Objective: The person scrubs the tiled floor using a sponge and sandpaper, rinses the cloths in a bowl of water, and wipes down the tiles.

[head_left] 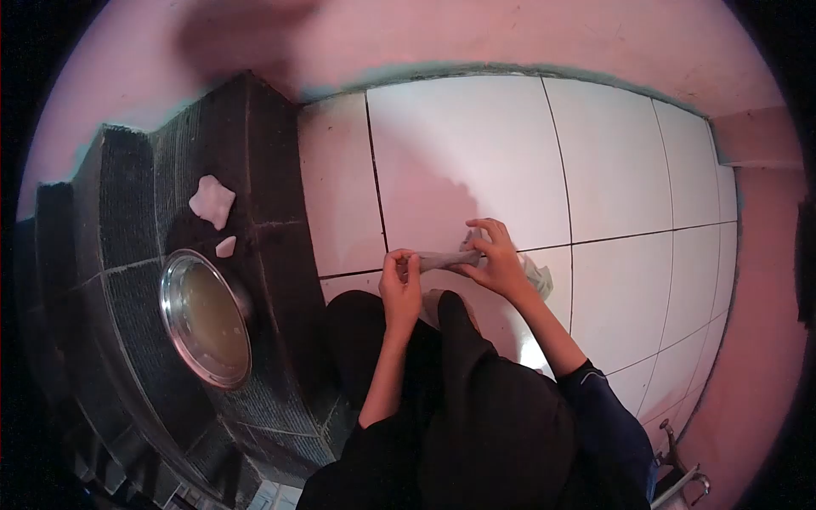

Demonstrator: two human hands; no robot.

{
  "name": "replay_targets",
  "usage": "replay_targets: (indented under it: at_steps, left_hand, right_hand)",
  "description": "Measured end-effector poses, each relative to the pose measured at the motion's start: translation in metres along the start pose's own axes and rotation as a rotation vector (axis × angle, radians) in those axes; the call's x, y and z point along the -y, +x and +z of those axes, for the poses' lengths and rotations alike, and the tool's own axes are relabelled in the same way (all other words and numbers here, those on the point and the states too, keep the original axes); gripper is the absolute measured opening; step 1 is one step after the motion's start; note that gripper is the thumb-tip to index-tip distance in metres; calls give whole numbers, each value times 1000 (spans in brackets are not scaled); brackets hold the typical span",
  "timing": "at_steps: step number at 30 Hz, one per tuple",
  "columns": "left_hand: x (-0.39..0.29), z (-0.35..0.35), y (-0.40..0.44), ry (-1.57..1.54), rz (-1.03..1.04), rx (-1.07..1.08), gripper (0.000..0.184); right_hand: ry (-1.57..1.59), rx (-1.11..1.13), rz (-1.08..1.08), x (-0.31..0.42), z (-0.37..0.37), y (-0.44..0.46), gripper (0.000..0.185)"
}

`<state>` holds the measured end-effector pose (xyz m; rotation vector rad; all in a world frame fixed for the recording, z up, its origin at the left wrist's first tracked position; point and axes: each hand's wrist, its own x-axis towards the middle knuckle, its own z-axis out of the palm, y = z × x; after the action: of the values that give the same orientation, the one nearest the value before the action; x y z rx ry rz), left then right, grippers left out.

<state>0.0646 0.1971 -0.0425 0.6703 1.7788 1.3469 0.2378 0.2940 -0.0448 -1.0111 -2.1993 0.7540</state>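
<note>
A greyish, damp-looking cloth (446, 259) is stretched between my two hands above the white tiled floor. My left hand (400, 285) pinches its left end between thumb and fingers. At the other end, my right hand (495, 259) grips the bunched part with the thumb below and fingers above, some fingers raised. Just behind my right wrist lies a pale greenish crumpled item (537, 278), partly hidden by the arm.
Dark tiled steps (276, 195) rise on the left. On them stand a metal bowl (207, 320) of cloudy liquid and two pale flat pieces, a larger one (212, 202) and a smaller one (225, 247). Taps (699, 482) are at the lower right, beside a pink wall (765, 340).
</note>
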Motion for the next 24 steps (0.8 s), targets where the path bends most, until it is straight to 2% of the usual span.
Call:
replay_targets:
  at_steps: [2, 7, 9, 10, 12, 14, 15, 16, 17, 18, 20, 22, 24]
  left_hand:
    - [-7, 3, 0, 27, -37, 39, 16]
    - [-9, 5, 14, 106, -29, 71, 14]
    - [-5, 4, 27, 253, -29, 38, 14]
    - [1, 1, 34, 252, -31, 35, 14]
    - [10, -8, 48, 559, 28, 84, 16]
    - [13, -16, 53, 680, 66, 29, 17]
    - [12, -20, 55, 797, 106, -23, 19]
    - [12, -26, 58, 799, 108, -14, 19]
    - [11, -32, 62, 717, 122, -92, 20]
    - [11, -38, 65, 633, 133, -169, 21]
    - [4, -49, 68, 574, 90, -183, 23]
    - [-3, -58, 67, 500, -21, -206, 28]
    - [8, -63, 68, 494, -16, -243, 28]
  right_hand:
    - [-38, 190, 62, -5, -9, -4, 37]
    - [-56, 230, 126, -4, -16, 4, 38]
    - [-76, 226, 126, -16, -5, 9, 40]
    - [-100, 304, 128, -25, 6, 10, 44]
    - [-122, 381, 129, -32, 18, 17, 49]
    - [-271, 403, -149, -25, 30, 26, 61]
    - [-270, 400, -142, -23, 38, 31, 61]
    - [-211, 470, -302, -21, 47, 38, 60]
    - [-154, 537, -462, -21, 56, 44, 59]
    - [-157, 537, -453, -25, 68, 48, 59]
    - [-165, 621, -697, -40, 97, 49, 59]
    - [-134, 637, -742, -55, 108, 52, 58]
    - [-102, 649, -790, -66, 114, 65, 57]
